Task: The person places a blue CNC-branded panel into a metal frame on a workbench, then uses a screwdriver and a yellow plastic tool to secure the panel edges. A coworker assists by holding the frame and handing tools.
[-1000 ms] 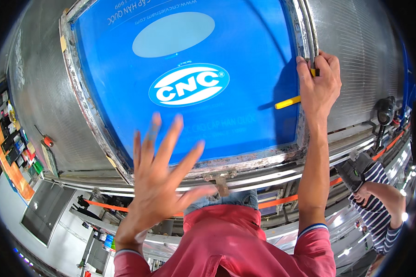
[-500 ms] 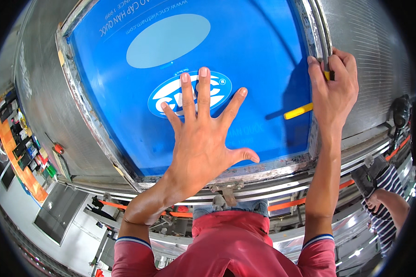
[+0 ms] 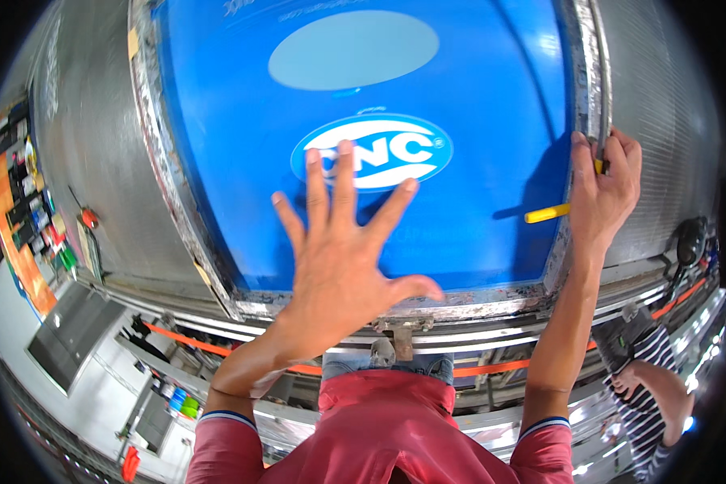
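A wooden-looking, paint-worn frame (image 3: 149, 129) holds a taut blue screen (image 3: 476, 242) in front of me. On the screen are a pale grey-blue oval (image 3: 355, 50) and, nearer, an oval logo (image 3: 379, 153) with white lettering. My left hand (image 3: 339, 250) is spread palm down over the screen, fingertips over the logo's near-left part; whether the palm touches is unclear. At the frame's right side, my right hand (image 3: 605, 189) is closed on a slim yellow-handled tool (image 3: 548, 213), the handle sticking out leftward over the screen. The tool's other end is hidden by my fingers.
The frame lies on a grey metal table (image 3: 93, 161). A red-handled tool (image 3: 89, 217) rests at left, and a black device (image 3: 690, 242) at right. An orange shelf (image 3: 24, 250) holds many small items. A person in a striped shirt (image 3: 653, 403) is at lower right.
The view has shifted, and the screen appears turned slightly. My left hand has moved nearer me relative to the logo, uncovering more lettering. My right hand still grips the yellow-handled tool by the frame.
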Motion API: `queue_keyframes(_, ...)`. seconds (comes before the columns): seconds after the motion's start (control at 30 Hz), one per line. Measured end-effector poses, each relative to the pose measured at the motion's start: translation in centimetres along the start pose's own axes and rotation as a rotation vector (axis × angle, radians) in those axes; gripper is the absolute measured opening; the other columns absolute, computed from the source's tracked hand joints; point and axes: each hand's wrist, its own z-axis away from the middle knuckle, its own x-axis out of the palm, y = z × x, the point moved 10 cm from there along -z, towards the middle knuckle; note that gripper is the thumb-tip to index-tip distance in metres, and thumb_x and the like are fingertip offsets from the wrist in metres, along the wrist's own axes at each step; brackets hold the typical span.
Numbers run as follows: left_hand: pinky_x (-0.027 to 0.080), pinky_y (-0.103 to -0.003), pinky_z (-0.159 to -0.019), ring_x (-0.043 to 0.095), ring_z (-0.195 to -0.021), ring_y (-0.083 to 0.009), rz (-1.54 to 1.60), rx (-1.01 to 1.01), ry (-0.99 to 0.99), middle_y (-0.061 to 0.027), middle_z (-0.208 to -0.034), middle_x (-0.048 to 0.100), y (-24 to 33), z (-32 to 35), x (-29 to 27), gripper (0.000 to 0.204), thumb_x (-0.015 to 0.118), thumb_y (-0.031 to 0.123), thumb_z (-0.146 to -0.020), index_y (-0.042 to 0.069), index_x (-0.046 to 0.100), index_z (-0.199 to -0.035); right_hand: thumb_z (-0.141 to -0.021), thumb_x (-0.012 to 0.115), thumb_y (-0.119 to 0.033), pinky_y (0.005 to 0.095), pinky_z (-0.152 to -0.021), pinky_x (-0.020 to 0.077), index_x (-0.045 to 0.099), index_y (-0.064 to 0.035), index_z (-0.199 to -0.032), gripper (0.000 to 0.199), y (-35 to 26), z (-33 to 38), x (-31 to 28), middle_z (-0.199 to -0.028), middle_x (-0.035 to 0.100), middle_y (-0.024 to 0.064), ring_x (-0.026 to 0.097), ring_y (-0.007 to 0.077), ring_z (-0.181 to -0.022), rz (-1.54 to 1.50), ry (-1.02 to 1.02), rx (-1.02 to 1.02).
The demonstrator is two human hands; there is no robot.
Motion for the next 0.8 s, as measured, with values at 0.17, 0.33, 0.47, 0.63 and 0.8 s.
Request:
queue_keyframes(0.17, 0.016, -0.086, -0.104, 0.0, -0.155, -0.0554, 0.01, -0.098, 0.017, -0.0288, -0.17, 0.002, -2.7, 2.7, 1.4, 0.114, 0.08, 0.079, -0.054, 0.034, 0.049, -0.154, -0.088, 0.078, -0.021, 0.0359, -0.072, 0.0463, 0.071, 0.0017, -0.089, 0.024, 0.9, -0.2, 0.3, -0.099, 0.064, 0.0068, 0.059, 0.0181, -0.082, 0.002, -0.033, 0.025)
queue_keyframes(0.33, 0.013, -0.087, -0.104, -0.001, -0.155, -0.0532, 0.057, -0.093, 0.046, -0.0269, -0.171, 0.0, -2.9, 3.0, 1.6, 0.108, 0.079, 0.075, -0.061, 0.033, 0.047, -0.155, -0.088, 0.077, -0.023, 0.0353, -0.074, 0.0471, 0.072, 0.001, -0.093, 0.025, 0.8, -0.1, 0.7, -0.101, 0.065, 0.0073, 0.06, 0.0179, -0.084, 0.018, -0.041, 0.008)
queue_keyframes(0.47, 0.01, -0.088, -0.105, 0.001, -0.157, -0.0501, 0.064, -0.069, 0.066, -0.0228, -0.172, 0.004, -3.8, 3.5, 1.0, 0.106, 0.079, 0.074, -0.063, 0.032, 0.048, -0.155, -0.089, 0.077, -0.024, 0.0337, -0.076, 0.0475, 0.074, -0.0001, -0.099, 0.026, 1.1, 0.0, 0.5, -0.103, 0.065, 0.0068, 0.06, 0.0173, -0.085, 0.033, -0.034, -0.034)
queue_keyframes(0.63, 0.011, -0.087, -0.105, 0.002, -0.156, -0.0516, 0.06, -0.149, 0.162, -0.0206, -0.172, 0.009, -8.2, 4.3, -1.0, 0.113, 0.078, 0.08, -0.053, 0.034, 0.051, -0.153, -0.093, 0.076, -0.016, 0.0279, -0.073, 0.0452, 0.074, 0.0021, -0.104, 0.021, 3.0, 0.3, 1.1, -0.101, 0.062, 0.0032, 0.057, 0.0123, -0.083, -0.216, -0.034, 0.015)
queue_keyframes(0.8, 0.006, -0.094, -0.096, -0.01, -0.155, -0.0527, 0.112, -0.097, 0.107, -0.017, -0.173, 0.001, -8.0, 3.8, 0.5, 0.109, 0.084, 0.069, -0.059, 0.032, 0.048, -0.155, -0.095, 0.075, -0.017, 0.0248, -0.065, 0.0396, 0.072, 0.0014, -0.103, 0.02, 2.4, 0.0, 1.1, -0.091, 0.054, 0.0002, 0.05, 0.0074, -0.075, -0.185, -0.047, -0.043)
